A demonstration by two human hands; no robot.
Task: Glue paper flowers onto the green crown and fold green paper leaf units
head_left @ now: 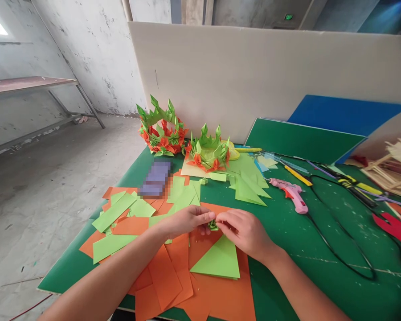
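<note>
Between my two hands is a small folded green paper rose (pixel 213 225). My left hand (pixel 190 220) pinches it from the left, thumb on top. From the right, the fingertips of my right hand (pixel 242 229) close on its edge. Just below lies a folded green paper triangle (pixel 220 261) on a large orange sheet (pixel 223 296). Loose orange strips (pixel 165 272) and green paper pieces (pixel 115 211) spread under and beside my left forearm. A tiny folded green piece (pixel 203 181) sits farther back on the table.
Two green and orange paper crowns (pixel 163 145) (pixel 209 154) stand at the back of the green table (pixel 274 276). A pink glue gun (pixel 290 194) with a black cord lies right, near a yellow cutter (pixel 297 175) and red scissors (pixel 392 229). Boards lean behind.
</note>
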